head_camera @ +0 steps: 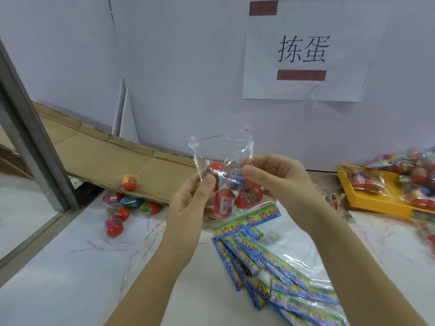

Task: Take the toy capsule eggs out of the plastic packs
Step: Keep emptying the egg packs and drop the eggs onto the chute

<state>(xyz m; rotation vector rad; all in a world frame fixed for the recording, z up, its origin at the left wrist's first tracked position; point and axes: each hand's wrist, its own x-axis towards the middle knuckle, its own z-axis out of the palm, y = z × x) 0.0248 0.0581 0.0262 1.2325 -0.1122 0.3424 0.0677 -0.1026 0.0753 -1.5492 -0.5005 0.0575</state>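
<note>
Both of my hands hold one clear plastic pack [221,149] up above the table. My left hand [193,201] pinches its left edge and my right hand [273,175] pinches its right edge, with the torn top spread apart. Several red toy capsule eggs [248,196] with coloured labels sit inside, partly hidden by my fingers. Several loose eggs [117,212] lie on the table at the left, by a flattened cardboard sheet.
A pile of empty clear packs with blue-green header cards [277,267] lies below my hands. A yellow tray [376,203] with full packs stands at the right. Flattened cardboard [113,156] leans at the back left beside a grey metal post [35,137]. A white wall carries a paper sign.
</note>
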